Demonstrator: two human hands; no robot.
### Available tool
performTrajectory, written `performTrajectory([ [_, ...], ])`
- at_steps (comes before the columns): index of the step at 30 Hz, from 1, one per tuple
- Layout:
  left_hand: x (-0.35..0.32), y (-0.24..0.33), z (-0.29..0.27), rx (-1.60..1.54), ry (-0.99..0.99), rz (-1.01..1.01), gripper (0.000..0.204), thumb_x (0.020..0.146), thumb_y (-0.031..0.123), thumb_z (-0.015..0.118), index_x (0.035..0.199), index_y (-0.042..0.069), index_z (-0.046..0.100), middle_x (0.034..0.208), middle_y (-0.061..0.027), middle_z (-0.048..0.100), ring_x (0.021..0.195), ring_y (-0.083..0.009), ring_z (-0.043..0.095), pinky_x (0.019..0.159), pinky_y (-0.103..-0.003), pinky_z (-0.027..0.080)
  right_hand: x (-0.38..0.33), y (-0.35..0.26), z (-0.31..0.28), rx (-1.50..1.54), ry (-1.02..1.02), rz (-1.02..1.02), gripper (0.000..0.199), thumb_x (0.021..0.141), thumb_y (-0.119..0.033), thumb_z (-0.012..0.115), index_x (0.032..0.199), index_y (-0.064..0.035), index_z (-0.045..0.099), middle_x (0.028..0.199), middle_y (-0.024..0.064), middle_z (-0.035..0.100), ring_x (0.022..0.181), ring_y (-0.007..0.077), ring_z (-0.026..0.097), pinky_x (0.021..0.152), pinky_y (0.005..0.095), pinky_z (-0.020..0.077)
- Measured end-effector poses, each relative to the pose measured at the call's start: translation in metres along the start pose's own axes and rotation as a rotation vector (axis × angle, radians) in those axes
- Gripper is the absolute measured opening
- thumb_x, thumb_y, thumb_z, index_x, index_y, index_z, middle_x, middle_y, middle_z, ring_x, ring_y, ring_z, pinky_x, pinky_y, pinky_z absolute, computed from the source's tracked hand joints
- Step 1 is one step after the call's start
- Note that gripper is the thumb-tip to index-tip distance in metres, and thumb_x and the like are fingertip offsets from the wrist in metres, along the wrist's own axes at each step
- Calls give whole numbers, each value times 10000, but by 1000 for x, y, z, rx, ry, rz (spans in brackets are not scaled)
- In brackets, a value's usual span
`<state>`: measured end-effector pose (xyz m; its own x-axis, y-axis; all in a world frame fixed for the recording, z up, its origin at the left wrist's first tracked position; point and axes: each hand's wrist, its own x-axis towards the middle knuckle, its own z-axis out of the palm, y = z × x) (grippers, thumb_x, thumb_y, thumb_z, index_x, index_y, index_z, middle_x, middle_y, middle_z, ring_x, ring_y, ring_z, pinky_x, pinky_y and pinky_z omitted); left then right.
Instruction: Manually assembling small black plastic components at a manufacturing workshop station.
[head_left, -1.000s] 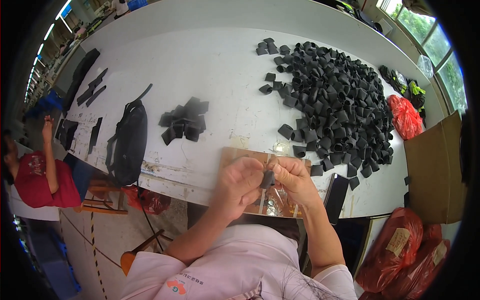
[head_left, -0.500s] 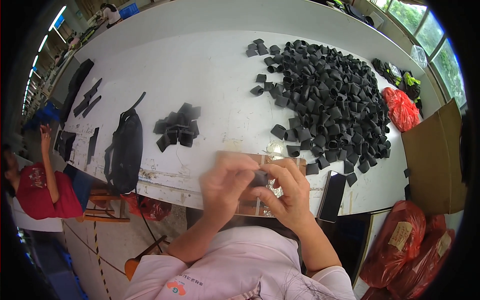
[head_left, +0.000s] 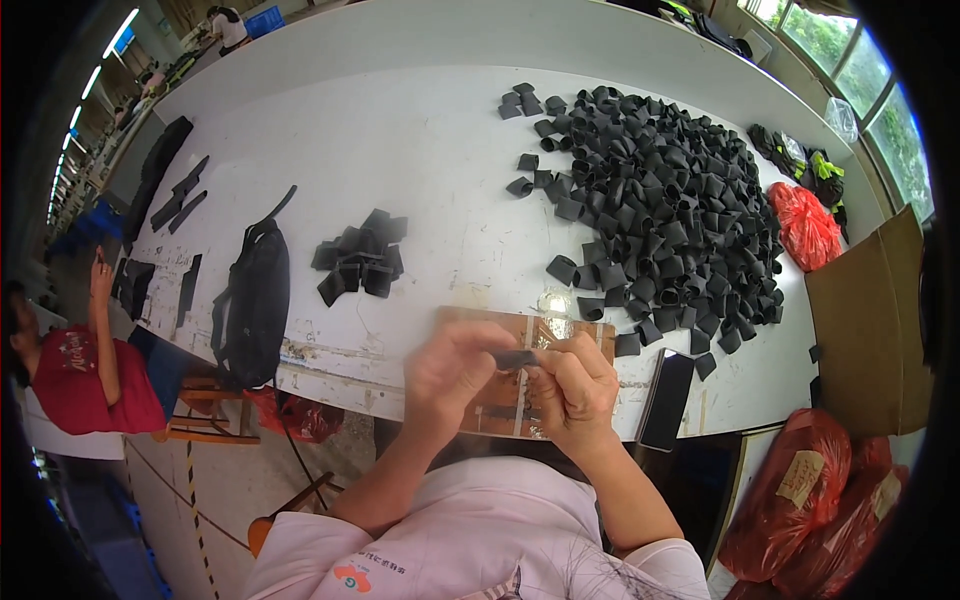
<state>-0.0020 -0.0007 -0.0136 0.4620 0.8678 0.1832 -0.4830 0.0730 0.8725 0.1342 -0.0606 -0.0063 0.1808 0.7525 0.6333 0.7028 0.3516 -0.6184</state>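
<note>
Between my two hands is a small black fabric loop [head_left: 515, 359], seen nearly edge-on. My left hand [head_left: 447, 372], a little blurred, pinches its left end. Thumb and fingers of my right hand [head_left: 578, 385] are closed on its right end. Both hands hover over a brown taped board [head_left: 500, 420] at the table's near edge. A large heap of similar black loops [head_left: 660, 190] spreads over the right half of the table. To the left lies a smaller cluster of black pieces [head_left: 360, 255], flatter in look.
A black phone [head_left: 664, 400] lies right of the board. Farther left is a black bag [head_left: 255, 300] with straps. Red plastic bags [head_left: 800, 225] and a cardboard box [head_left: 868, 310] stand at the right. A person in a red shirt [head_left: 95, 375] sits at the left.
The loop has turned from showing its broad face to nearly edge-on. My right fingers have drawn in tighter around its end. The seated person's raised hand has shifted slightly.
</note>
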Motion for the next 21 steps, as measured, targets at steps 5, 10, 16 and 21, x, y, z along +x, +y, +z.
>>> performTrajectory([
  [5, 16, 9, 0, 466, -215, 158, 161, 785, 53, 611, 942, 17, 614, 858, -79, 574, 800, -122, 516, 702, -216, 410, 12, -8, -11, -6, -109, 34, 186, 641, 23, 631, 819, -2, 581, 679, 84, 525, 585, 228, 495, 488, 314, 403],
  [10, 18, 12, 0, 580, -177, 213, 98, 755, 32, 633, 853, 25, 627, 823, -64, 566, 707, -102, 503, 610, -190, 394, 11, -2, -8, 48, -97, 19, 185, 643, 15, 634, 821, -10, 592, 665, 78, 513, 562, 225, 475, 456, 314, 382],
  [16, 16, -5, -2, 408, -100, 183, 92, 757, 15, 619, 844, -3, 599, 841, -75, 558, 728, -101, 492, 637, -199, 388, 13, -4, 1, -126, -3, -100, 143, 633, 18, 639, 758, -10, 575, 645, 84, 497, 546, 228, 448, 449, 309, 371],
  [21, -6, -6, 9, 52, 110, 78, 256, 763, 2, 591, 1005, -44, 518, 929, -106, 556, 800, -116, 509, 718, -232, 416, -2, -5, -15, 473, 99, 375, 98, 743, -9, 610, 706, 5, 521, 621, 36, 483, 520, 112, 443, 434, 242, 332],
])
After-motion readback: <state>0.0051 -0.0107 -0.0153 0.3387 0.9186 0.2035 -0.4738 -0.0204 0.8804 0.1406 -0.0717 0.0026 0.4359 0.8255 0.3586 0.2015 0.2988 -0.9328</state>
